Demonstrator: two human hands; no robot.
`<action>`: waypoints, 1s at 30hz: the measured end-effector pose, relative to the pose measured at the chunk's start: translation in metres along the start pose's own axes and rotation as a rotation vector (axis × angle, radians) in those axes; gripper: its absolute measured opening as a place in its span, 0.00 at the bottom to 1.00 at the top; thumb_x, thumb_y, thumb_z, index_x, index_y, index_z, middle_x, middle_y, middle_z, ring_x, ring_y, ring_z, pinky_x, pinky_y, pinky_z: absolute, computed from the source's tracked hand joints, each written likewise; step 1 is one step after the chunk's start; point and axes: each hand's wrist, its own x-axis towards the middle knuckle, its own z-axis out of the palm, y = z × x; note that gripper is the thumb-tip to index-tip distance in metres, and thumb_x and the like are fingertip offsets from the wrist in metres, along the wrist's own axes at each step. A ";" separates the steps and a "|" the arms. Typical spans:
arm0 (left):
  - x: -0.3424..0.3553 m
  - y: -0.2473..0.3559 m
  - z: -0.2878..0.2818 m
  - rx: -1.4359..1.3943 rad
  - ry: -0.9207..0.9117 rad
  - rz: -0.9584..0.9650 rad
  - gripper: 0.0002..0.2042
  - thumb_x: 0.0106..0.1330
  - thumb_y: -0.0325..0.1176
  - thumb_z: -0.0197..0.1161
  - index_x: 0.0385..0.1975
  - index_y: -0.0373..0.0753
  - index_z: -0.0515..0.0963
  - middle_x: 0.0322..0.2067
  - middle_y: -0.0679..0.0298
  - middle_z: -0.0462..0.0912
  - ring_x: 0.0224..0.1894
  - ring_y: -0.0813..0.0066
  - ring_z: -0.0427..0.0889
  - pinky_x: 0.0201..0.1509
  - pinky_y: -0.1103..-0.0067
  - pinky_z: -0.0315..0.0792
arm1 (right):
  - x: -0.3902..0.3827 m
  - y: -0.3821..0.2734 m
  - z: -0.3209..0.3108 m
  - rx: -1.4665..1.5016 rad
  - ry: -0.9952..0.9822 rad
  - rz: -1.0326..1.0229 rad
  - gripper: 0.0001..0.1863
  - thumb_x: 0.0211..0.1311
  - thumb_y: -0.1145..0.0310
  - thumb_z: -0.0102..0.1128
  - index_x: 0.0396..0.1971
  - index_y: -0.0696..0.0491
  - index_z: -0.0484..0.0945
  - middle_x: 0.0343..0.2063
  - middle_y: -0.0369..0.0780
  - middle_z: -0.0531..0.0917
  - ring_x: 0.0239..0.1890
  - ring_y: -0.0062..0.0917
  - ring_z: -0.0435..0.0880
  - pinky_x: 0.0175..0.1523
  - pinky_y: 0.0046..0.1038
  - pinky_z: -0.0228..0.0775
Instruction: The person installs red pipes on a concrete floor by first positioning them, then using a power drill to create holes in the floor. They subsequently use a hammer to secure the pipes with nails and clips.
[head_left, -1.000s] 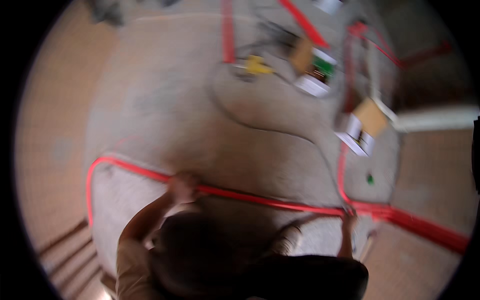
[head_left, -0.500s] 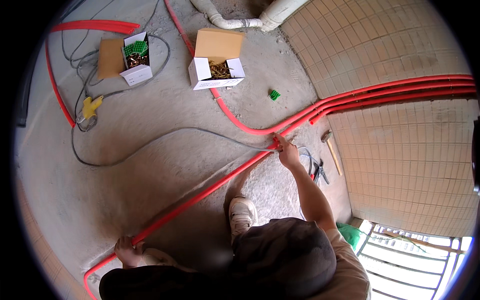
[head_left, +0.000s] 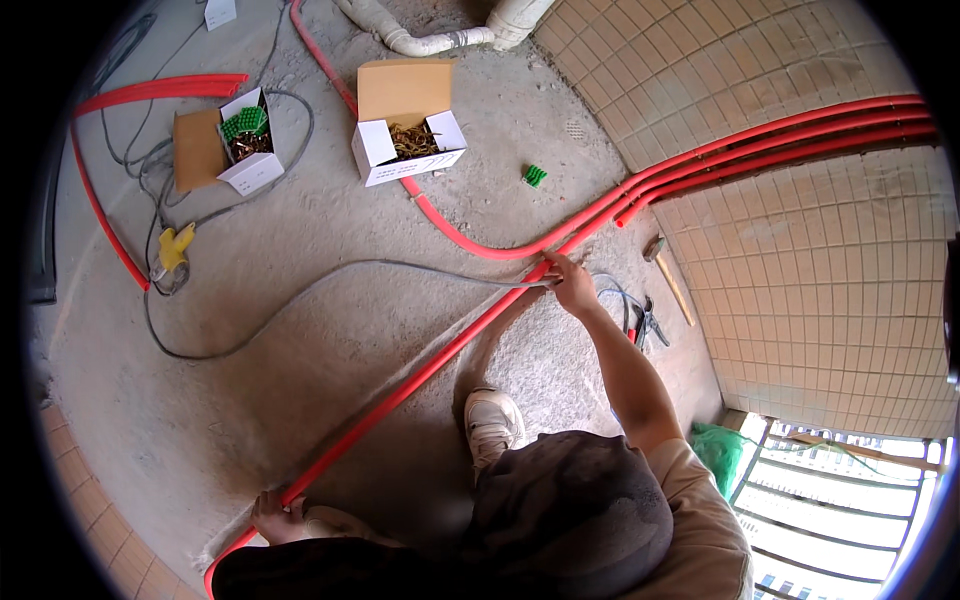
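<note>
- Red pipe (head_left: 400,394): on concrete floor (head_left: 330,225), running from near left to far right.
- Left hand (head_left: 277,517): wrapped round its near left stretch.
- Right hand (head_left: 573,287): touching it farther right; cannot tell whether clenched.
- Grey cable (head_left: 385,262): reaches the right hand.

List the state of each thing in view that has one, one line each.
Left hand: touching the long red pipe
Right hand: touching the same pipe
Long red pipe: straight between the hands
Left box: lid open
Right box: lid open
Grey cable: loosely curved
Hammer: lying down
Green clump: lying loose
Hand tool: lying near hammer
</note>
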 end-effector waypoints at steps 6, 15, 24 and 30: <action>0.000 0.000 0.001 0.020 0.001 0.006 0.29 0.64 0.66 0.58 0.25 0.39 0.74 0.23 0.53 0.73 0.27 0.44 0.76 0.27 0.55 0.67 | 0.000 -0.001 0.002 0.009 0.014 0.004 0.31 0.54 0.81 0.69 0.61 0.53 0.74 0.45 0.43 0.88 0.49 0.30 0.88 0.52 0.30 0.80; 0.000 0.004 0.000 0.001 -0.019 -0.012 0.31 0.63 0.67 0.57 0.24 0.38 0.73 0.23 0.53 0.73 0.27 0.44 0.76 0.28 0.55 0.67 | 0.002 -0.001 -0.001 -0.098 0.041 -0.010 0.31 0.53 0.71 0.72 0.60 0.49 0.76 0.44 0.43 0.88 0.49 0.36 0.87 0.53 0.34 0.78; 0.001 0.001 -0.003 -0.048 -0.050 -0.032 0.30 0.60 0.66 0.62 0.22 0.39 0.73 0.22 0.54 0.73 0.26 0.44 0.76 0.27 0.55 0.67 | 0.000 0.000 -0.003 -0.061 0.023 -0.003 0.31 0.53 0.68 0.74 0.59 0.47 0.76 0.44 0.41 0.88 0.49 0.36 0.86 0.53 0.35 0.78; -0.003 -0.008 -0.002 -0.105 -0.086 -0.022 0.28 0.60 0.64 0.63 0.28 0.39 0.78 0.25 0.53 0.77 0.29 0.43 0.78 0.30 0.56 0.70 | 0.001 -0.003 0.004 0.011 0.032 0.027 0.31 0.52 0.71 0.73 0.60 0.48 0.76 0.43 0.42 0.88 0.49 0.35 0.87 0.54 0.34 0.78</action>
